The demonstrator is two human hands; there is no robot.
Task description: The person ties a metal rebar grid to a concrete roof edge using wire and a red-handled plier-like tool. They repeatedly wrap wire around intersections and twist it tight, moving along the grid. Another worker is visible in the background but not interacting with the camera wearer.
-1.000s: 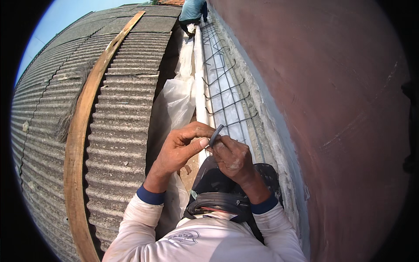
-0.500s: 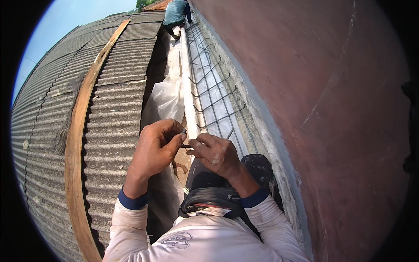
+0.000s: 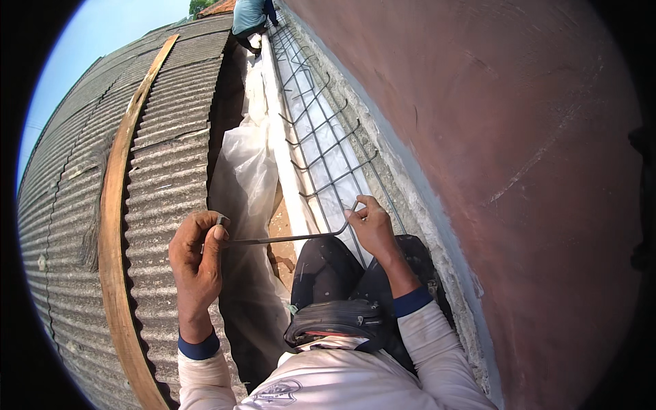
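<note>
My left hand [image 3: 196, 256] pinches one end of a dark bent steel rod [image 3: 287, 239] between thumb and fingers. The rod runs level above my knees, and its other end turns up. On that upturned end my right hand [image 3: 374, 227] has thumb and forefinger closed. Just beyond lies a grid of steel reinforcing bars [image 3: 333, 182], with hooked crosspieces, set over white sheeting along the wall. Clear plastic sheeting [image 3: 240, 160] hangs left of the grid, between it and the roof. A black waist pouch [image 3: 333, 324] sits at my lap.
A corrugated roof [image 3: 171, 150] fills the left side, with a long wooden plank [image 3: 113, 219] lying on it. On the right rises a reddish wall [image 3: 519, 137] above a rough concrete ledge [image 3: 410, 198]. Another person [image 3: 249, 17] crouches at the far end of the grid.
My hands have moved apart, the left one leftward and the right one slightly rightward and up. The bent rod, earlier mostly hidden by them, now shows between them.
</note>
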